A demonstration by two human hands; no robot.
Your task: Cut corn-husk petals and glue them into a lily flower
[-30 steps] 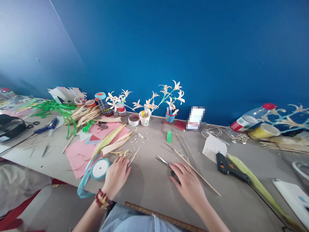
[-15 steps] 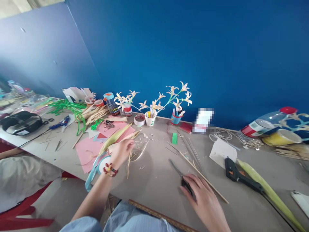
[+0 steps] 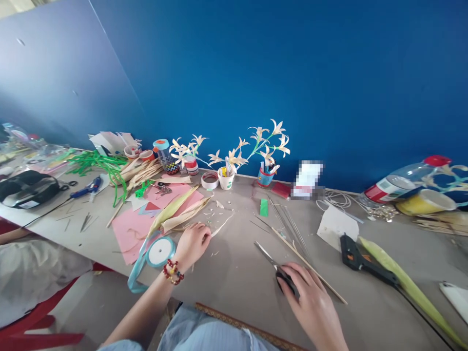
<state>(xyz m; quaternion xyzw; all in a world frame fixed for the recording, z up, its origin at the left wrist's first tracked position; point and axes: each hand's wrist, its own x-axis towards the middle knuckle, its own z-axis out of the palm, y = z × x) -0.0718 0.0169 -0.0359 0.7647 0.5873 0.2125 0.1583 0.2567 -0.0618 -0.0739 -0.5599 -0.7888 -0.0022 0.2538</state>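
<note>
My left hand (image 3: 193,243), with a beaded bracelet at the wrist, is closed low over the table, its fingertips at one end of a thin pale husk strip (image 3: 222,226). Left of it lies a roll of light blue ribbon (image 3: 161,251), and beyond it are dried husks (image 3: 186,212) on pink paper (image 3: 127,229). My right hand (image 3: 309,297) is wrapped round the black handles of a pair of scissors (image 3: 268,256), whose blades point away and to the left, close together.
A black glue gun (image 3: 353,256) lies at the right beside a green husk (image 3: 405,280). A wooden stick (image 3: 310,268) and thin wires (image 3: 292,229) lie beyond my right hand. Cups with husk flowers (image 3: 237,158) stand by the blue wall. A person's arm (image 3: 14,235) shows at far left.
My left hand has moved right and nearer to me, off the husks and ribbon roll, to the pale strip. The scissors remain in my right hand, nearly unmoved.
</note>
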